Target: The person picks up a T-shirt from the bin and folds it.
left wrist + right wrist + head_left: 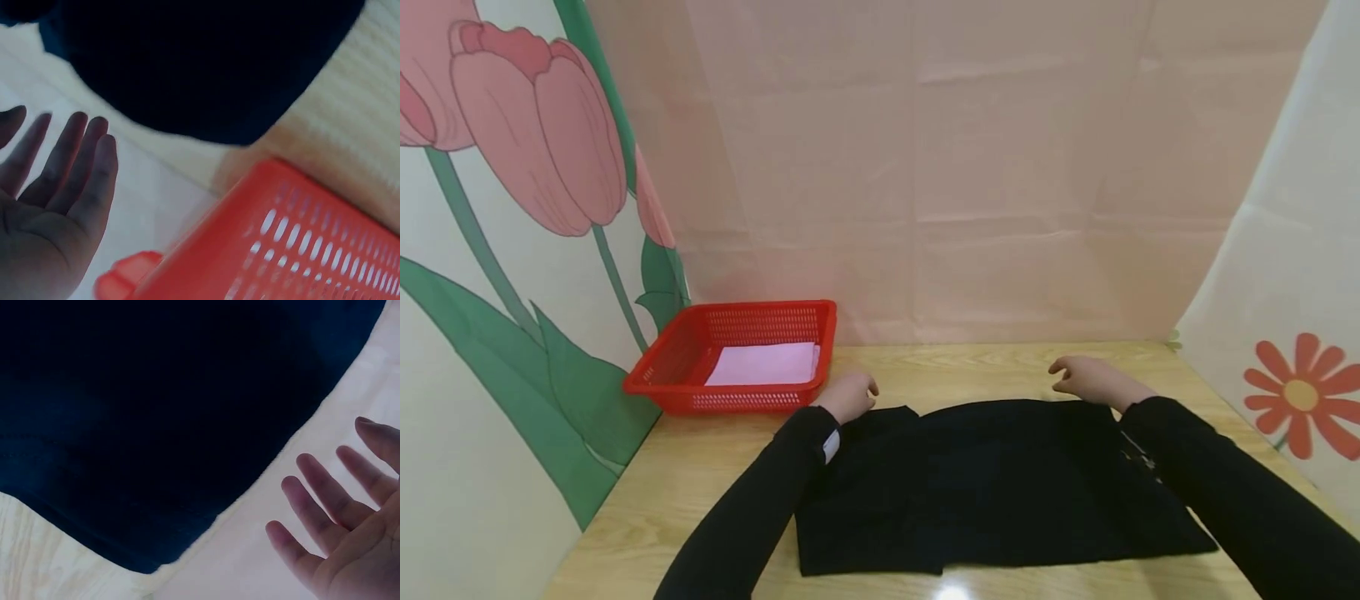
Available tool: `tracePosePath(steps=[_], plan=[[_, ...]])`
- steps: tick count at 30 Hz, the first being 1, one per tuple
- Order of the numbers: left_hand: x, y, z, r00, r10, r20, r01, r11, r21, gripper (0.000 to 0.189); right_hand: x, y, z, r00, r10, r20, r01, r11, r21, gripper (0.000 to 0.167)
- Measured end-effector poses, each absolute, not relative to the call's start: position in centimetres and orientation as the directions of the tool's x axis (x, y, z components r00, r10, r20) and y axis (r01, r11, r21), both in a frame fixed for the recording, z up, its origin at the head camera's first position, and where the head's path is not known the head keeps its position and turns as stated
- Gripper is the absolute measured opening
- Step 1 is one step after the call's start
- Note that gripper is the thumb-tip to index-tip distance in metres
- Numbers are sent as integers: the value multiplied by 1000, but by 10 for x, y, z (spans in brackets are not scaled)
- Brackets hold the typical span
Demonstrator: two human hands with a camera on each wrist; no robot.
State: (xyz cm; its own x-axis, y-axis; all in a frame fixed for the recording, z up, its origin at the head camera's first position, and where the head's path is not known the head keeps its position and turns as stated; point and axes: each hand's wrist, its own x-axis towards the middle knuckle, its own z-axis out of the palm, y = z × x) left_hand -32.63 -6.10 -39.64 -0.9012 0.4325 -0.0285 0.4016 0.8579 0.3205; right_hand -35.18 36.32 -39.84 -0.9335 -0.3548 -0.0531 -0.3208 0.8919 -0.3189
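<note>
On the surface (pixel 685 467), in the head view, a black cloth (pixel 1000 483) lies spread out, the person's left grip (pixel 848 396) at its far left corner and the right grip (pixel 1093 379) just above its far right edge. A red basket (pixel 745 401) holding a pale stack (pixel 763 364) stands far left. In the left wrist view, the left grip is spread, near the basket. In the right wrist view, the right grip is spread too, beside the cloth.

The cloth (pixel 1015 483) is black, the basket (pixel 745 402) red, the table (pixel 700 471) wood-grained tan, the backdrop (pixel 970 183) pink.
</note>
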Motion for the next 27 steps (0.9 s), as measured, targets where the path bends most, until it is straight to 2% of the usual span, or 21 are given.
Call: tracePosePath(steps=[9,16,22,27], plan=[[-343,-48,-424,-897,415,-153,363,889,280,19,-358,380,-418,-911,-407,-68,-367,874,-319,25],[-350,-49,-439,-907,399,-137,360,901,242,13,-363,379,-430,-902,-429,-45,-395,863,-315,16],[-347,-50,-435,-912,394,-117,346,889,299,9,-364,379,-438,-894,-445,-48,-415,865,-283,14],[-352,-52,-437,-913,395,-98,343,876,340,6,-368,382,-447,-913,-404,-50,-374,881,-288,13]])
